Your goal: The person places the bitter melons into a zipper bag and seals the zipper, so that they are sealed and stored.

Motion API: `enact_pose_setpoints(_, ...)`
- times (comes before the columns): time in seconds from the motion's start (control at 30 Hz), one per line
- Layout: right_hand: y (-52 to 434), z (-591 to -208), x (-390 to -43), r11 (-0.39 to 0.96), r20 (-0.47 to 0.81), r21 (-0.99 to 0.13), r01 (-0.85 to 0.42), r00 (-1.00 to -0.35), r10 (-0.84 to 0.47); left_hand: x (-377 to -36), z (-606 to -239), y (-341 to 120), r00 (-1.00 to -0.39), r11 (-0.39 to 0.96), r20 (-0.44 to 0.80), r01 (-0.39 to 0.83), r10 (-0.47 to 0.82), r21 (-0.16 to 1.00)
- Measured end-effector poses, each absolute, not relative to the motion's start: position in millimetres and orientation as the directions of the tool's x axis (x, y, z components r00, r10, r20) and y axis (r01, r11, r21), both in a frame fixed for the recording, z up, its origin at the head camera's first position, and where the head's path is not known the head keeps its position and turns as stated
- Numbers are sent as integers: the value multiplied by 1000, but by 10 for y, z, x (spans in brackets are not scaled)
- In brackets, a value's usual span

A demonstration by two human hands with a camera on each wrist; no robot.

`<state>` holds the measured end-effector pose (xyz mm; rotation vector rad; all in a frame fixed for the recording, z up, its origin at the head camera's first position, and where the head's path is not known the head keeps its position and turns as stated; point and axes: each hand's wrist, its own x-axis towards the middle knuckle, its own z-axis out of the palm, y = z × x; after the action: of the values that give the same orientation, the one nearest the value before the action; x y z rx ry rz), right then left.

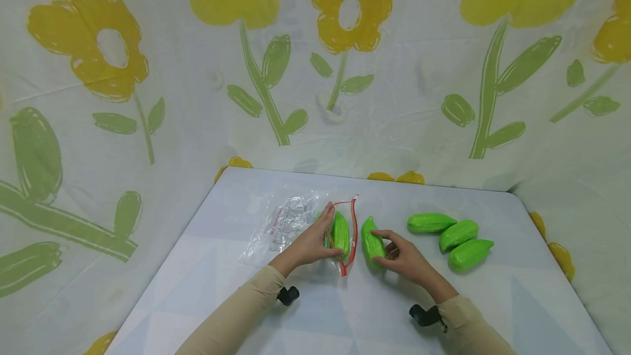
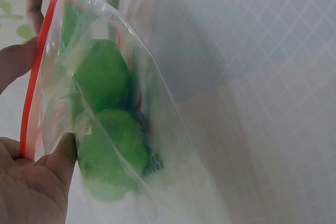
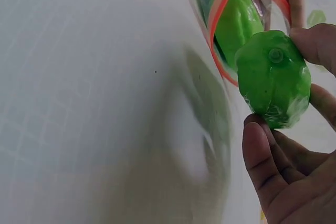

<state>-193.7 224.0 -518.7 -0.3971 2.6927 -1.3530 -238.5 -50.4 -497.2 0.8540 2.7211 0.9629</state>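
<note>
on table: left hand holds bag, right hand gourd.

Pale table, clear zip bag lying on it, three green gourds clustered nearby

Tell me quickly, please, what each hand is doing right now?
Left hand: pinches the clear red-zip plastic bag open.
Right hand: grips a green plastic gourd.
</note>
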Motion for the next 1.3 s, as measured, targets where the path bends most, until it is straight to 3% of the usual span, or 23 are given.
enact_pose_setpoints(1.3,1906,-5243,-2172,575,-14,-795,-195,-941,-339,-2382,-4988,-507,-819,603,78,479,568,638)
